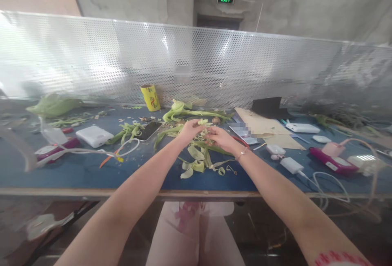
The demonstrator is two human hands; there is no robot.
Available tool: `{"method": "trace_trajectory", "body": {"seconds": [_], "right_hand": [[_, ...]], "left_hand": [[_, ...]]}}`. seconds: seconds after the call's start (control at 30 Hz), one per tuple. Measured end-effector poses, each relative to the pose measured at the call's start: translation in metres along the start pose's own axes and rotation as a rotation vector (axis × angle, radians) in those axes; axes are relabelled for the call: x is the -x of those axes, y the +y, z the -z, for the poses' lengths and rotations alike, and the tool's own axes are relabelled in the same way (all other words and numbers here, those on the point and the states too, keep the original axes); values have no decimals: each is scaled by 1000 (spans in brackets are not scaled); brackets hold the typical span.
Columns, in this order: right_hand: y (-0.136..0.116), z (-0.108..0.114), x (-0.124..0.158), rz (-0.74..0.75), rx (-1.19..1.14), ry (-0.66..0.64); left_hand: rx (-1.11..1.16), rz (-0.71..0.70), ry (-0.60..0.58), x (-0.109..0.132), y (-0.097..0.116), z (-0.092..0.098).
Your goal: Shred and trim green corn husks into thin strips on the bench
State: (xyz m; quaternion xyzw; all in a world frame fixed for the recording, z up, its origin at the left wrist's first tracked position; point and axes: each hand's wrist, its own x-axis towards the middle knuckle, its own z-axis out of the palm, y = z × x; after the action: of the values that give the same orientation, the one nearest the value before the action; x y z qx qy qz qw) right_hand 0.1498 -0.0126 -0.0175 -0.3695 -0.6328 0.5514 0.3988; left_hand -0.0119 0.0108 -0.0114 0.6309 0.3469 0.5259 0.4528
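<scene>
In the middle of the head view my left hand reaches over a pile of plant scraps, its fingers bent in a pinch around a pale green leafy piece. Facing it, my right hand has its fingers curled at the same piece; its exact grip is small and partly hidden. Below both hands lie torn, curled pale leaves. Behind them rests a bunch of long green stalks, with a small brownish lump near its right end.
A phone, a white power bank and a yellow tube stand to the left. Cardboard, a charger with cable and a purple device lie right. A perforated metal screen closes the back.
</scene>
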Motion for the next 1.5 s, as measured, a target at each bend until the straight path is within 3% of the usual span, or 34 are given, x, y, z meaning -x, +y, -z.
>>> {"method": "trace_trajectory", "body": {"seconds": [0.37,0.6,0.67,0.73,0.77,0.83,0.9,1.0,1.1,1.2,1.27,1.37,1.5], "right_hand": [[5,-4,-4,-88,3,1],[1,6,-2,-30,11,30],[2,13,-4,-1,40,105],[4,22,-7,16,97,201],[5,26,-8,19,139,239],[5,34,-9,29,293,291],[3,38,-7,55,524,280],[-1,37,-1,62,752,136],[-2,32,3,59,899,-45],[-1,29,2,97,1023,-121],[0,29,1,118,1037,-117],[-2,27,4,137,1049,-83],[-12,17,7,236,1195,96]], "left_hand": [[54,36,203,-5,-1,5],[30,41,369,-17,8,29],[-136,57,419,-19,12,41],[-456,105,514,-20,16,52],[-647,127,501,-20,18,57],[-768,149,493,-17,21,65],[-917,168,427,-14,24,69],[-1135,239,373,-9,29,73],[-1245,333,367,-5,31,80],[-1307,450,398,-4,28,90],[-1381,485,421,-3,25,94],[-1501,429,459,0,20,93],[-1609,311,409,-5,13,79]]}}
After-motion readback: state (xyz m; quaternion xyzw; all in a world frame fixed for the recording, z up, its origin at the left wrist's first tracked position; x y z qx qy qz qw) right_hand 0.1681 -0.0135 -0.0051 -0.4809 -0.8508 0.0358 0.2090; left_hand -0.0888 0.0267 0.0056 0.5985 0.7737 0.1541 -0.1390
